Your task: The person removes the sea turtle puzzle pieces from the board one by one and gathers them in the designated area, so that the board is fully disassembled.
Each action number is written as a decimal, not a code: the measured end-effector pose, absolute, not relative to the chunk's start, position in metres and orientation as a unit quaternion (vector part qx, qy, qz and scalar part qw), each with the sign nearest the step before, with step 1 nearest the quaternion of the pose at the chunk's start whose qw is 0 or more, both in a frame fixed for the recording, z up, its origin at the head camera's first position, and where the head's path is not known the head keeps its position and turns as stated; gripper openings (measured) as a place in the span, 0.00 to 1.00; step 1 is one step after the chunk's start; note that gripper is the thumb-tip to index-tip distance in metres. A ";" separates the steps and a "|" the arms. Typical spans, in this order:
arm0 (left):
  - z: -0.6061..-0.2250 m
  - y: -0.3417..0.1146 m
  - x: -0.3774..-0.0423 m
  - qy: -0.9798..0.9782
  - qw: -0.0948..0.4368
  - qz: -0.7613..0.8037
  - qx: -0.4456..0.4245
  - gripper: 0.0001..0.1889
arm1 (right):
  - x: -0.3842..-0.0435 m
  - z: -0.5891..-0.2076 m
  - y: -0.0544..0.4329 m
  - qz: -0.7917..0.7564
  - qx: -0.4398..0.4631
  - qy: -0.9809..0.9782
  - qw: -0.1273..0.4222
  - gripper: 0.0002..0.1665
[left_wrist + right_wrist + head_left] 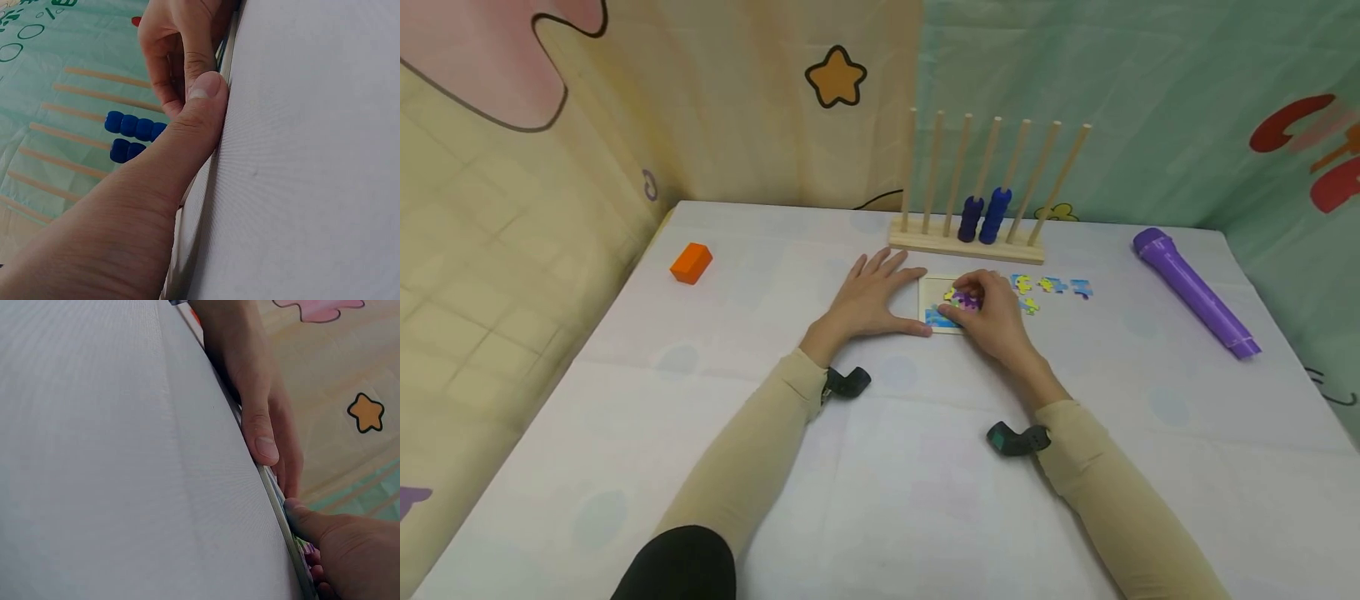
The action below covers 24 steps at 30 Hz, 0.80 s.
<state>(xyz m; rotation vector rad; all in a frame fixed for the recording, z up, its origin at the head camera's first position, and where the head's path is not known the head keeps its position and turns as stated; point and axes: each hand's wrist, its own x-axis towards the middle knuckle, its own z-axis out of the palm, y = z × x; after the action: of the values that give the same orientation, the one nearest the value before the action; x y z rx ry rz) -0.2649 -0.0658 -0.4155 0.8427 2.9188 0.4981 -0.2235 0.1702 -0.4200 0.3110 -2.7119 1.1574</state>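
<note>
A small jigsaw board (pixel 929 293) with a pale frame lies on the white table, blue pieces along its near edge. My left hand (pixel 868 298) is spread flat at the board's left side, its thumb touching the near left corner. Over the board, my right hand (pixel 992 312) has its thumb and fingers curled about a purple and yellow puzzle piece (pixel 967 300), whose far side they partly hide. Just right of that hand lie several loose puzzle pieces (pixel 1051 285), blue and yellow. In the right wrist view, the left thumb (pixel 265 447) rests at the board's edge (pixel 275 497).
Behind the board stands a wooden peg rack (pixel 966 242) with dark blue beads (pixel 996 215) on two of its pegs. An orange block (pixel 691 263) sits at the far left, a purple tube (pixel 1197 292) at the right. Printed curtains hang behind the table.
</note>
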 end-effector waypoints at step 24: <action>-0.418 -0.066 -0.268 0.945 0.020 0.165 0.282 0.55 | -0.220 -0.425 0.172 0.436 0.132 -0.872 0.180 0.15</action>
<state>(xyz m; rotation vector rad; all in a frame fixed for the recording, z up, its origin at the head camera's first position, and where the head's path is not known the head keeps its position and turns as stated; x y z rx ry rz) -0.2685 -0.0660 -0.4179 0.8738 2.9312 0.5119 -0.2198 0.1718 -0.4249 0.3718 -2.4647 1.2320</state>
